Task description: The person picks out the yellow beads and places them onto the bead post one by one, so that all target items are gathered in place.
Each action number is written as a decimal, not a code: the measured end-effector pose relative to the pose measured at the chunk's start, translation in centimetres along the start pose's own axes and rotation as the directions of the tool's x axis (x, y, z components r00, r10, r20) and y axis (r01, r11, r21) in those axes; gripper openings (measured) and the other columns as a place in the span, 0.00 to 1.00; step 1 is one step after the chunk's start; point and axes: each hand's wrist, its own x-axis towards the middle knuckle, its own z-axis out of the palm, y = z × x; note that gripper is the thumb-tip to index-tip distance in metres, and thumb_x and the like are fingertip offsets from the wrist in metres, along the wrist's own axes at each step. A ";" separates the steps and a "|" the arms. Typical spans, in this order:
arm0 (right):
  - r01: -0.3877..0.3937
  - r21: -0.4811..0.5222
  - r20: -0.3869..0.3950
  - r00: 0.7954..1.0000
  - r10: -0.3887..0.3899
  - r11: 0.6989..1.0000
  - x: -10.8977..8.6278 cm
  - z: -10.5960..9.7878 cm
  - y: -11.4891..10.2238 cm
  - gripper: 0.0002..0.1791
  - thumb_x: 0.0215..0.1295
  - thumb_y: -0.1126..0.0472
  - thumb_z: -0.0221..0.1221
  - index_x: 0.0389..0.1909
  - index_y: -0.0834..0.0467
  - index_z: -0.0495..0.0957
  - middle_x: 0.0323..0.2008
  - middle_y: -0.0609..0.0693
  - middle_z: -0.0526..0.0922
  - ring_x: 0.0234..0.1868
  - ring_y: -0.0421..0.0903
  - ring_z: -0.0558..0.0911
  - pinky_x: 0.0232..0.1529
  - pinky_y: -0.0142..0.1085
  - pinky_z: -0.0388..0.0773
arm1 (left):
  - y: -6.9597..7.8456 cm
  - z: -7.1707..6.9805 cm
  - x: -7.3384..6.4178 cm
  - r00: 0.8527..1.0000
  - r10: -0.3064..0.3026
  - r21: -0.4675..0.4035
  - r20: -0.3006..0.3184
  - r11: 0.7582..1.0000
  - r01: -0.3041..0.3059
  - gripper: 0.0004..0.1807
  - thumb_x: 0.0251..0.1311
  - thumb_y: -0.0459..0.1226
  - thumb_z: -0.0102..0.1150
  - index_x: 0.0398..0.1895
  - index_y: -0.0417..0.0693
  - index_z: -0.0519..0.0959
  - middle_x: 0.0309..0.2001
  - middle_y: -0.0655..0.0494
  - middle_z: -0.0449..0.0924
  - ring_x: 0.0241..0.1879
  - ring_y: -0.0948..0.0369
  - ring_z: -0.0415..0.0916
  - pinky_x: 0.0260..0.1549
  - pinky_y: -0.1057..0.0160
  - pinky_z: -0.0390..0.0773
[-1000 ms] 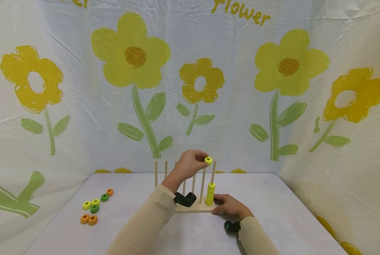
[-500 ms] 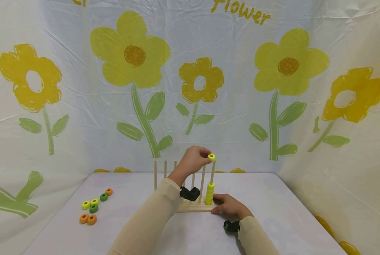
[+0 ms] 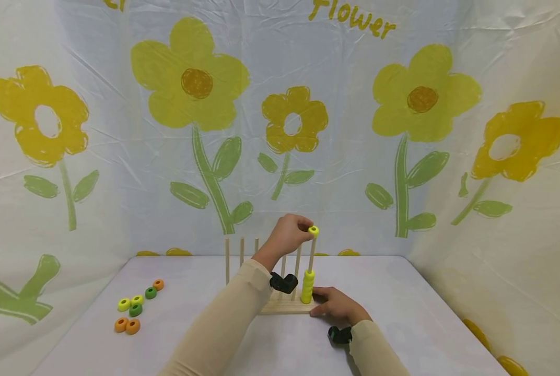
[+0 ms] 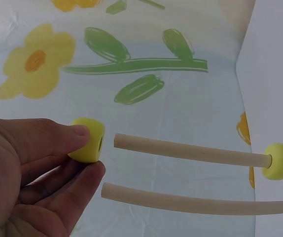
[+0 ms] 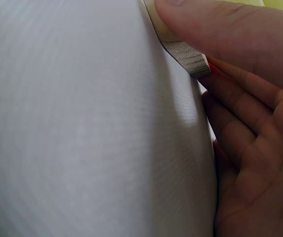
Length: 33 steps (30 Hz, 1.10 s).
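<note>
My left hand [image 3: 287, 236] pinches a yellow bead [image 4: 88, 140] between thumb and fingers. In the left wrist view the bead sits just off the tip of a wooden peg [image 4: 191, 152], a small gap apart. That peg, the rightmost in the head view, carries a stack of yellow beads [image 3: 307, 287] at its foot. The wooden base [image 3: 287, 307] bears a row of several pegs, some hidden behind my left arm. At the base's right end my right hand [image 3: 338, 304] grips the edge, its thumb on the wood [image 5: 188, 57] and its fingers beyond.
Loose beads lie at the left of the table [image 3: 176, 344]: two yellow ones [image 3: 124, 304], two green ones [image 3: 136, 309] and several orange ones [image 3: 133, 327]. A flower-print cloth [image 3: 336, 198] hangs behind the table and along its sides.
My left hand has carried the yellow bead right and slightly up, from beside the rightmost peg to its tip. The right hand stays on the base.
</note>
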 end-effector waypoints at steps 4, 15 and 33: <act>-0.005 -0.001 -0.001 1.000 0.005 1.000 0.0 0.0 0.0 0.40 0.48 0.53 0.73 0.65 0.56 0.72 0.66 0.58 0.71 0.70 0.62 0.64 0.67 0.68 0.52 | -0.1 0.1 0.2 1.000 0.015 0.011 0.006 1.000 -0.016 0.18 0.61 0.35 0.63 0.55 0.40 0.80 0.48 0.48 0.84 0.49 0.56 0.81 0.45 0.60 0.82; 0.005 -0.006 -0.007 1.000 -0.005 1.000 -0.1 0.1 0.0 0.39 0.49 0.52 0.72 0.65 0.56 0.73 0.66 0.58 0.71 0.70 0.62 0.64 0.67 0.68 0.53 | -0.3 0.6 0.9 1.000 0.001 0.018 0.017 1.000 -0.002 0.18 0.60 0.34 0.63 0.54 0.41 0.81 0.48 0.48 0.84 0.48 0.55 0.81 0.44 0.62 0.82; -0.025 0.004 0.002 1.000 0.025 1.000 -0.1 -0.1 -0.1 0.41 0.49 0.52 0.73 0.66 0.56 0.72 0.67 0.58 0.70 0.70 0.62 0.63 0.67 0.68 0.52 | 0.0 0.1 0.6 0.998 -0.006 0.107 0.058 0.994 0.000 0.16 0.60 0.37 0.64 0.51 0.45 0.83 0.50 0.49 0.83 0.51 0.54 0.79 0.48 0.57 0.80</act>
